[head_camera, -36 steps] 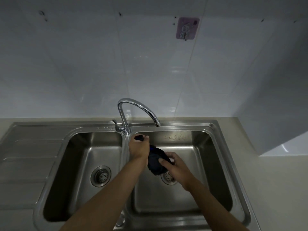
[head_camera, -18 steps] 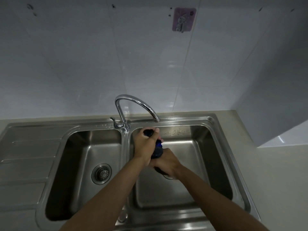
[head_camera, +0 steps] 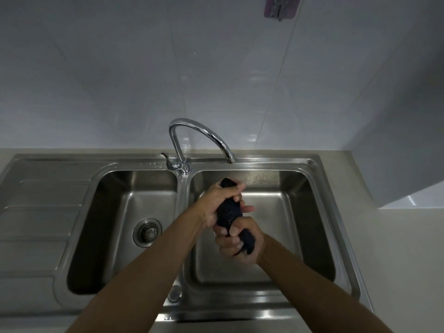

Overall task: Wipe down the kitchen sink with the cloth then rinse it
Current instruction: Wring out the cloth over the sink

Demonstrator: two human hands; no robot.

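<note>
Dark cloth (head_camera: 228,209), mostly hidden in tight-curled fingers (head_camera: 236,188) of left hand (head_camera: 212,204) and right hand (head_camera: 248,224)

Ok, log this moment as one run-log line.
left-hand grip holds dark cloth top | right-hand grip holds bottom | over right basin | faucet: no stream visible

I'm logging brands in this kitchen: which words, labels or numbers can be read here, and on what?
No text is readable.
Purple wall sticker: print too blurred to read.
Sink rim beside the tap: faint marking, too small to read.
</note>
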